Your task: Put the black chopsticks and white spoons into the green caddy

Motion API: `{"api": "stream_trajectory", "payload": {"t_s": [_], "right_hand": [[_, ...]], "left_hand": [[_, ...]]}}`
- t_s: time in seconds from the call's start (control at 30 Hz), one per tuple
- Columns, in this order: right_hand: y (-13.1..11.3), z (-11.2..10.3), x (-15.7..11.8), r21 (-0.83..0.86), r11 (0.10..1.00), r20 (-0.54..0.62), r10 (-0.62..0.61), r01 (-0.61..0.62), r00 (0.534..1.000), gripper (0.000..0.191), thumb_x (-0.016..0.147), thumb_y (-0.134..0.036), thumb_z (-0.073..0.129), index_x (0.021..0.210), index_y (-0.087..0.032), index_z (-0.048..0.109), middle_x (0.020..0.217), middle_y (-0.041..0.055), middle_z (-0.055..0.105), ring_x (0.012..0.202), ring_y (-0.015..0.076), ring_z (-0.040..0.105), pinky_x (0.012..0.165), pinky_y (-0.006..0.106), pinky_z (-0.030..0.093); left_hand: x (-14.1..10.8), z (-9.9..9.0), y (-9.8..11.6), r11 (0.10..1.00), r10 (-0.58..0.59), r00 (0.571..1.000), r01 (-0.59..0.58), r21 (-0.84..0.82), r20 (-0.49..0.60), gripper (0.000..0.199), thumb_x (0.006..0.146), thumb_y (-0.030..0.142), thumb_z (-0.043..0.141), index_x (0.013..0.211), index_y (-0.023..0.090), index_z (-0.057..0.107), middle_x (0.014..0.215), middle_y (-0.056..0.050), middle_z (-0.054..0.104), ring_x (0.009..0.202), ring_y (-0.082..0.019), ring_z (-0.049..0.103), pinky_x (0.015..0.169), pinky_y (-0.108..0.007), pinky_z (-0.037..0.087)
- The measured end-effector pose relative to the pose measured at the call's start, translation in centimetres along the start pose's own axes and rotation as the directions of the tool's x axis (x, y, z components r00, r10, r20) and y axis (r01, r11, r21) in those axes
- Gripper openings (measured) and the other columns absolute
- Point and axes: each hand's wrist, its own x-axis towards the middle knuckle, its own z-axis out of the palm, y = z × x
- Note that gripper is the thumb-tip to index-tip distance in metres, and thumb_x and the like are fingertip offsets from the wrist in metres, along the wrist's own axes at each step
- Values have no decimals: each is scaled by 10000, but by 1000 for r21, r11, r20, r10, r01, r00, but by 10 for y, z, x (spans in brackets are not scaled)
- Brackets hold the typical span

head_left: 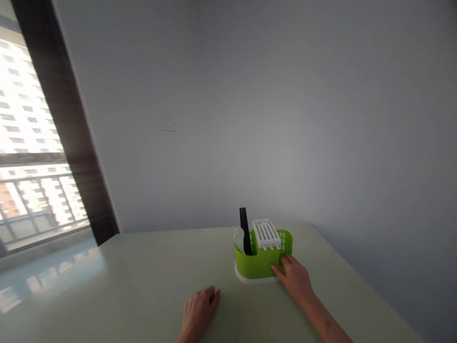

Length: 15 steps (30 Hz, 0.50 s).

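A bright green cutlery holder [260,266] with a white base stands upright on the pale table. Black chopsticks [244,228] lean upright in its left part, beside a white, rounded utensil head [239,238] whose kind is unclear. Across its middle sits a white slotted rack [266,233] with small hooks along the front edge. My right hand [294,275] grips the holder's front right side, thumb on the front wall and fingertips near the right corner. Lower and to the left, my left hand [200,307] rests on the table, fingers curled, apart from the holder; nothing shows in it.
The pale green tabletop [150,271] runs back to a plain grey wall [250,119] and along another wall at the right. A dark window frame [67,119] stands at the left, with a railing and buildings outside. A pale wall plate [169,124] is on the back wall.
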Motion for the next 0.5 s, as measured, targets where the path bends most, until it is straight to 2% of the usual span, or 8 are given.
{"api": "stream_trajectory", "payload": {"t_s": [0.33,0.5], "right_hand": [[91,-19,27,-137,991,80,17,-5,997,323,882,-459,418,825,-196,596,855,100,621,830,252,585,699,325,422],[128,-33,34,-205,979,98,41,-20,994,324,889,-446,401,837,-194,598,869,109,624,867,255,579,717,324,421]], "left_hand": [[1,-2,1,999,-8,1000,9,-33,20,447,892,463,257,766,220,611,820,-62,692,799,-217,643,637,-266,405],[0,-3,2,1000,2,1000,-1,-30,28,446,881,491,268,749,230,605,813,-56,694,795,-222,647,633,-265,413]]}}
